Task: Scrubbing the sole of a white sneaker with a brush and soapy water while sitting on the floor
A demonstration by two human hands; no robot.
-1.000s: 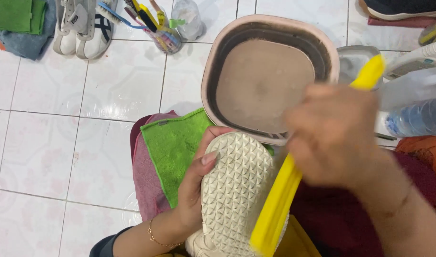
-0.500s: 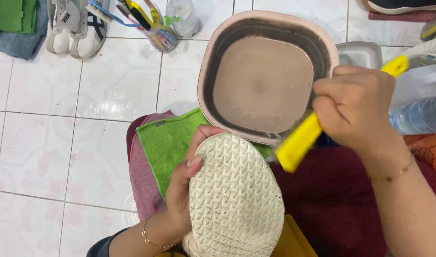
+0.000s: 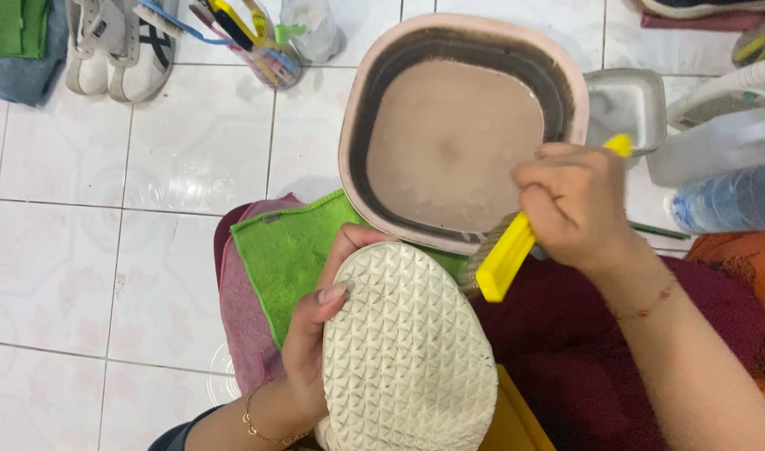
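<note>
My left hand point(image 3: 315, 334) grips a shoe point(image 3: 407, 351) turned sole up; the cream sole has a raised triangle pattern. My right hand point(image 3: 574, 205) holds a yellow-handled brush point(image 3: 507, 259) just right of the sole's top edge, bristles near the rim of a pink basin point(image 3: 357, 125) filled with murky brown water. A green cloth point(image 3: 286, 250) lies over my lap under the shoe, on top of a pink cloth point(image 3: 240, 309).
A pair of white sneakers point(image 3: 119, 50) and a cup of brushes point(image 3: 257, 42) stand on the white tile floor at the back left. A small grey tub point(image 3: 628, 104), white jugs point(image 3: 716, 134) and a water bottle point(image 3: 724, 200) crowd the right side.
My right hand has moved the brush up off the sole toward the basin's near rim. The shoe stays held in my left hand.
</note>
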